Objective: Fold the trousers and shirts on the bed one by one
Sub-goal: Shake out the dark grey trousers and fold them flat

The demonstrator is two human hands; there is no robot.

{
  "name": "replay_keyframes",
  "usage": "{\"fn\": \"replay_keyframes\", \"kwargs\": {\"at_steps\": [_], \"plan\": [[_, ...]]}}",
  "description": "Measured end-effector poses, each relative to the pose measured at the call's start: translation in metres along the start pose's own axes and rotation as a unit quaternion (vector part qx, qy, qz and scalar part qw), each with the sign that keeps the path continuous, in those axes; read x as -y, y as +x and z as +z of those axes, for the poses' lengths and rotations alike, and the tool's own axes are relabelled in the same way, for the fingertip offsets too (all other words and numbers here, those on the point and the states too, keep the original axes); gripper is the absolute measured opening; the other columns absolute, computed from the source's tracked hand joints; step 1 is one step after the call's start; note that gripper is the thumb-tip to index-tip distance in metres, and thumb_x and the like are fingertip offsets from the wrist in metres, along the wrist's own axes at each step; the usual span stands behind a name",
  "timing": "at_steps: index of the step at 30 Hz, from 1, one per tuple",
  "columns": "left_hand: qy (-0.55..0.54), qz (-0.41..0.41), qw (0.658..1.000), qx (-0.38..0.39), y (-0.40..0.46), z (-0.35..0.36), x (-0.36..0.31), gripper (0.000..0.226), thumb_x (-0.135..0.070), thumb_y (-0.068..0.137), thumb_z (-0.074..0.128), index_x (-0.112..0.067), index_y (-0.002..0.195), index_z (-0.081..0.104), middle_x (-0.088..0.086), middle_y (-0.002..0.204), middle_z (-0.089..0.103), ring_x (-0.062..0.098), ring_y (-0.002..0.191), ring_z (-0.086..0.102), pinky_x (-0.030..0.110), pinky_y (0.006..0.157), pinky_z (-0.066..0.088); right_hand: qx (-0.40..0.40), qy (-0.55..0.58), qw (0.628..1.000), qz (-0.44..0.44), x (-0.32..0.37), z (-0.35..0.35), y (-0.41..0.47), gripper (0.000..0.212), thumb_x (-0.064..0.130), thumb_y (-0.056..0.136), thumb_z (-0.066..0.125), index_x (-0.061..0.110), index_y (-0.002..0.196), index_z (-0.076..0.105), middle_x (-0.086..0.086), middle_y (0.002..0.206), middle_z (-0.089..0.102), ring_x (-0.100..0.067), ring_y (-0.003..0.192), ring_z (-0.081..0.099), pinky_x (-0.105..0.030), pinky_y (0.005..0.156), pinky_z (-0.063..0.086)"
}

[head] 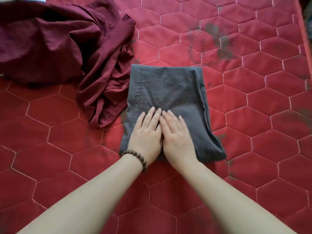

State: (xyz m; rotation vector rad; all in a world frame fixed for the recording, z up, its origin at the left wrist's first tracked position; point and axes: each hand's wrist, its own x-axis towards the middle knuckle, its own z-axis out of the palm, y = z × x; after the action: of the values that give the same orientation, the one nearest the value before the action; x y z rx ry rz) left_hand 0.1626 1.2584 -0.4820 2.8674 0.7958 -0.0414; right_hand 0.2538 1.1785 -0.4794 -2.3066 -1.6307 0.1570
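On red bed (236, 115): 1 folded grey garment (168, 88) under 2 flat, relaxed hands, L (146, 137) & R (179, 139); 1 crumpled maroon garment (59, 44) beside.

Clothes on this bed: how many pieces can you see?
2. A folded grey garment lies mid-bed under the flat left hand and right hand. A crumpled maroon garment lies at the far left; it may hide more pieces.

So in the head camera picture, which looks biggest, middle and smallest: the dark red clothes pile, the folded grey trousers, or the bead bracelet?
1. Dark red clothes pile, though part runs off the picture's edge.
2. Folded grey trousers, partly under both hands.
3. Bead bracelet, by far the smallest.
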Motion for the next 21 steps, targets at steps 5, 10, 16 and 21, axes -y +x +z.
{"fn": "replay_keyframes", "kwargs": {"at_steps": [5, 10, 16, 21], "plan": [[0.033, 0.009, 0.999, 0.009, -0.001, 0.020, 0.015, 0.060, -0.050, 0.093, 0.037, -0.024, 0.147, 0.037, 0.010, 0.158, 0.021, 0.028, 0.147, 0.013, 0.048, 0.118, 0.014, 0.097, -0.081, 0.992, -0.009, -0.041, 0.008, -0.018, 0.054, 0.035, 0.097, 0.037, 0.020, 0.149, 0.032, -0.004, 0.156, 0.029, -0.019, 0.145, 0.024, -0.052, 0.117, 0.017], [0.031, -0.007, 0.999, -0.013, 0.001, 0.026, 0.022, 0.067, -0.064, 0.087, 0.036, -0.038, 0.148, 0.028, 0.018, 0.159, 0.008, 0.041, 0.146, -0.001, 0.057, 0.115, 0.015, 0.161, -0.118, 0.970, 0.137, -0.086, -0.012, -0.039, 0.066, 0.057, 0.094, 0.018, 0.031, 0.153, 0.004, 0.004, 0.161, 0.001, -0.013, 0.148, -0.002, -0.052, 0.119, 0.001], [0.011, -0.020, 0.999, -0.028, 0.002, 0.028, 0.022, 0.068, -0.065, 0.086, 0.038, -0.039, 0.148, 0.028, 0.023, 0.158, 0.007, 0.042, 0.145, 0.001, 0.058, 0.114, 0.017, -0.030, -0.085, 0.986, 0.140, -0.072, -0.027, -0.010, 0.047, 0.028, 0.096, 0.041, 0.012, 0.139, 0.048, -0.011, 0.147, 0.042, -0.027, 0.143, 0.027, -0.060, 0.115, 0.011], [-0.004, -0.017, 0.999, -0.038, 0.003, 0.028, 0.023, 0.071, -0.070, 0.083, 0.040, -0.040, 0.146, 0.031, 0.023, 0.158, 0.009, 0.044, 0.145, 0.003, 0.060, 0.113, 0.016, 0.114, -0.044, 0.984, -0.133, -0.058, -0.010, 0.067, 0.049, 0.029, 0.099, 0.037, 0.021, 0.147, 0.036, -0.001, 0.157, 0.027, -0.021, 0.146, 0.018, -0.047, 0.119, 0.006]]}}
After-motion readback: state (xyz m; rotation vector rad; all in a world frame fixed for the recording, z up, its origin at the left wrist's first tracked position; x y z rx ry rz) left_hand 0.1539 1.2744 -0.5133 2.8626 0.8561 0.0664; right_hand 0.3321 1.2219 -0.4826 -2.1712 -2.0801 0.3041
